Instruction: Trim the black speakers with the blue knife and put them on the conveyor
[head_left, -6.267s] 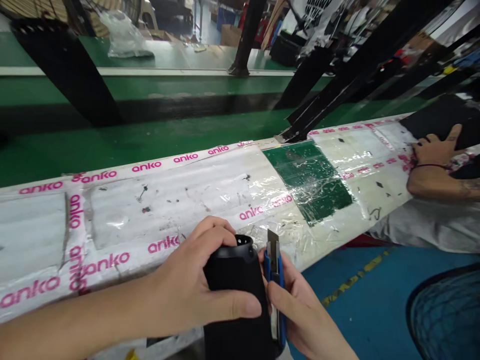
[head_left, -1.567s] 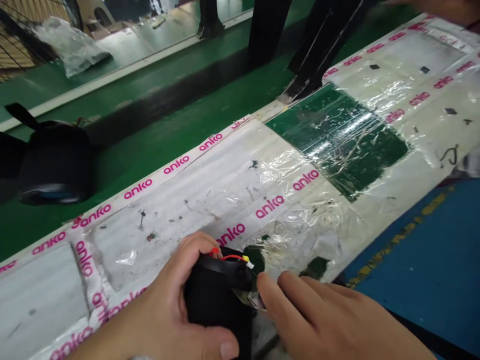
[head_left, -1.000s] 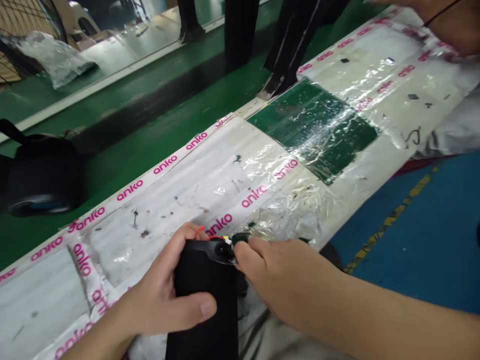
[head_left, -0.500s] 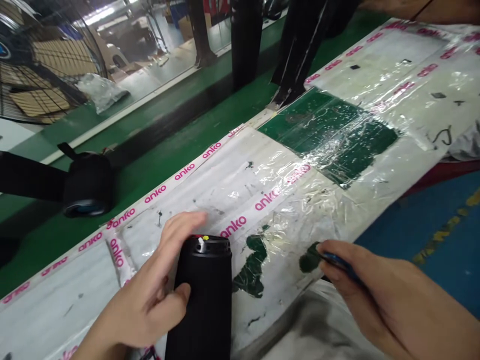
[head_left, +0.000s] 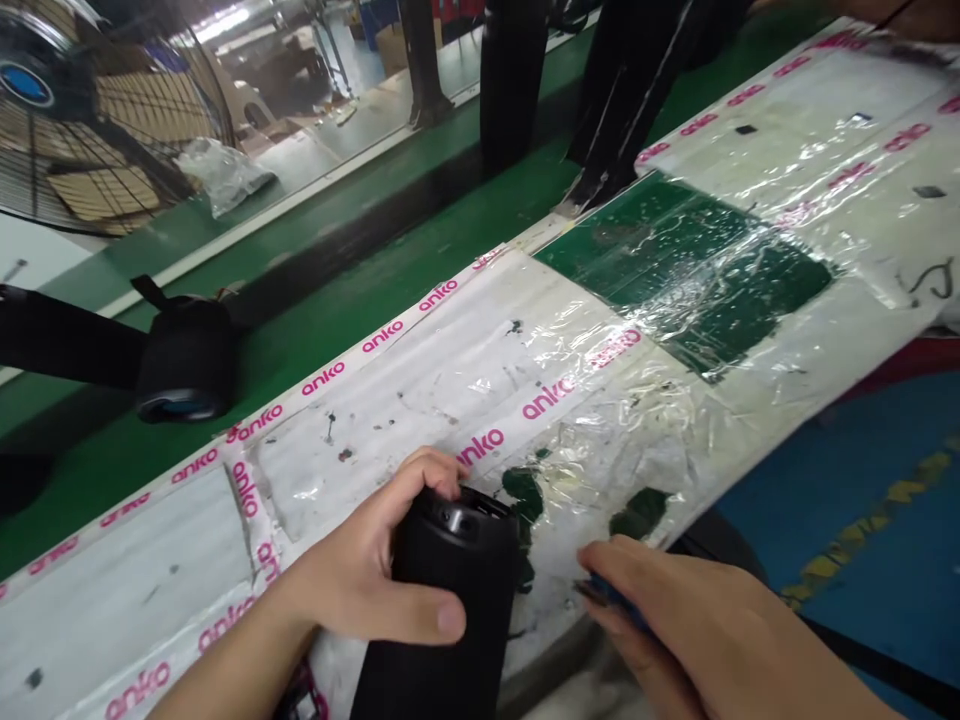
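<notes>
My left hand [head_left: 367, 590] is wrapped round a black cylindrical speaker body [head_left: 450, 610], thumb across its side and fingers over its open top rim. The speaker stands at the near edge of the taped white bench [head_left: 420, 380]. My right hand [head_left: 705, 630] is just right of the speaker, fingers curled round a blue utility knife [head_left: 600, 592] of which only a small part shows under the fingertips.
A second black speaker [head_left: 184, 360] lies on the green conveyor belt [head_left: 322, 310] at the left. A standing fan [head_left: 82, 110] is at the far left. Black frame legs [head_left: 517, 80] rise behind the bench. Blue floor [head_left: 885, 520] lies at the right.
My left hand has closed round the speaker's top and tilted it toward me. My right hand with the blue knife has moved left, closer to the speaker.
</notes>
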